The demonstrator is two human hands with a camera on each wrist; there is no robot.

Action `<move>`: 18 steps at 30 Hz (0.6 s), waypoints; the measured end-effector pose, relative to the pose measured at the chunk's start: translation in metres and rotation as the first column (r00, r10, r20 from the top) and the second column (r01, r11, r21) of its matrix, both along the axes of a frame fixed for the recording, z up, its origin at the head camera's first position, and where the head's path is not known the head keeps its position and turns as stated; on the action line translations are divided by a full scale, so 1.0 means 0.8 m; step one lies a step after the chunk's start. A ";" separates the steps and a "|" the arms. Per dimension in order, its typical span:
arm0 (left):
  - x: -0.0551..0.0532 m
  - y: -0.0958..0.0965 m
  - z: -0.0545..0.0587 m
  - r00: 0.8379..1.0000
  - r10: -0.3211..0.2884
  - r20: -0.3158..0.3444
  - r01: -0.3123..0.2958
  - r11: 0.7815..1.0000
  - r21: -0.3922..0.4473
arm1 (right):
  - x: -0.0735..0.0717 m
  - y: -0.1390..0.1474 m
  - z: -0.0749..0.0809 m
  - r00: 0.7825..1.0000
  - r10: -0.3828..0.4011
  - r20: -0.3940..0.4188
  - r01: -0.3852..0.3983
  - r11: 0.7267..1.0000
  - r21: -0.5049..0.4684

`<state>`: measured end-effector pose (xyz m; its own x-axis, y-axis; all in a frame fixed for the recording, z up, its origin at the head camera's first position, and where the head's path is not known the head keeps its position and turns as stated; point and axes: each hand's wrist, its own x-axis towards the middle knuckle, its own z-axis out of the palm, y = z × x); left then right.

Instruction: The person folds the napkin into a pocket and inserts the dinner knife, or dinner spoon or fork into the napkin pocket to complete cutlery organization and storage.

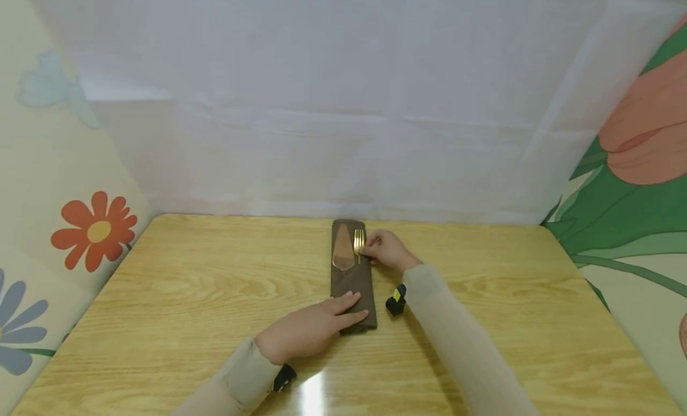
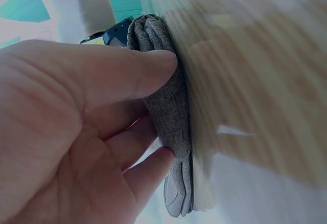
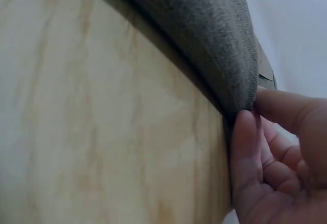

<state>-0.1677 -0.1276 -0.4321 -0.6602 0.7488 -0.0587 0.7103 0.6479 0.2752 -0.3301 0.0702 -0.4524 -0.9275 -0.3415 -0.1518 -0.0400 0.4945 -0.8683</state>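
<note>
A folded dark grey-brown cloth napkin [image 1: 351, 288] lies lengthwise on the table, with a diagonal fold across its middle. From that fold rise a cake server [image 1: 343, 249] with a broad pointed blade and, to its right, a gold fork [image 1: 359, 240] with tines facing away; their lower parts are hidden. My right hand [image 1: 387, 250] has its thumb on the fork's neck, and its curled fingers [image 3: 246, 132] meet the napkin's right edge. Lower down, my left hand [image 1: 311, 329] rests on the napkin with thumb and fingers extended; its fingertips [image 2: 164, 155] touch the left edge.
The wood-grain table [image 1: 231, 267] reaches back to a white sheet [image 1: 279, 124]. Walls with painted flowers flank it. Each wrist carries a black camera, the right one [image 1: 396, 301] beside the napkin.
</note>
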 end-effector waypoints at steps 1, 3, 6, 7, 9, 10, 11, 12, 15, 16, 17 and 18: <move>0.000 -0.001 0.001 1.000 -0.002 0.000 0.002 1.000 0.001 | 0.000 -0.001 -0.001 1.000 0.001 0.001 -0.001 1.000 -0.008; 0.000 -0.003 0.002 1.000 -0.004 0.000 0.004 1.000 0.000 | 0.001 -0.002 -0.002 1.000 0.004 0.010 -0.003 0.999 -0.038; -0.003 -0.006 -0.001 1.000 0.000 0.013 0.000 1.000 0.000 | -0.001 0.002 -0.008 0.998 0.035 0.042 -0.030 0.991 -0.132; -0.004 -0.007 -0.004 1.000 0.000 0.018 0.000 1.000 0.009 | -0.002 0.005 -0.009 0.998 0.043 0.054 -0.034 0.985 -0.168; -0.007 -0.010 -0.009 0.999 0.006 0.038 -0.007 1.000 0.029 | -0.003 0.010 -0.013 0.995 0.053 0.083 -0.033 0.973 -0.230; -0.008 -0.012 -0.011 0.998 0.009 0.059 -0.012 0.999 0.052 | -0.004 0.014 -0.015 0.994 0.056 0.099 -0.029 0.967 -0.255; -0.009 -0.015 -0.014 0.996 0.014 0.089 -0.020 0.997 0.072 | -0.003 0.019 -0.016 0.992 0.054 0.111 -0.023 0.964 -0.265; -0.010 -0.018 -0.015 0.993 0.020 0.115 -0.031 0.995 0.092 | -0.003 0.023 -0.016 0.992 0.045 0.115 -0.013 0.965 -0.263; -0.018 -0.029 -0.017 0.985 0.030 0.172 -0.056 0.987 0.152 | -0.003 0.042 -0.012 0.996 0.019 0.090 0.000 0.978 -0.206; -0.022 -0.035 -0.018 0.984 0.027 0.176 -0.059 0.982 0.179 | -0.003 0.051 -0.009 0.998 0.015 0.055 -0.005 0.986 -0.168; -0.026 -0.042 -0.017 0.983 0.032 0.180 -0.070 0.976 0.208 | -0.004 0.060 -0.006 1.000 0.011 0.019 -0.008 0.992 -0.129; -0.031 -0.049 -0.016 0.985 0.044 0.167 -0.083 0.968 0.237 | -0.004 0.070 -0.001 1.000 0.006 -0.019 -0.008 0.996 -0.089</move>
<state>-0.1927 -0.1670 -0.4451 -0.7036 0.7105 0.0113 0.6042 0.5898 0.5358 -0.3336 0.1262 -0.4532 -0.9274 -0.3594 -0.1035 -0.0595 0.4150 -0.9079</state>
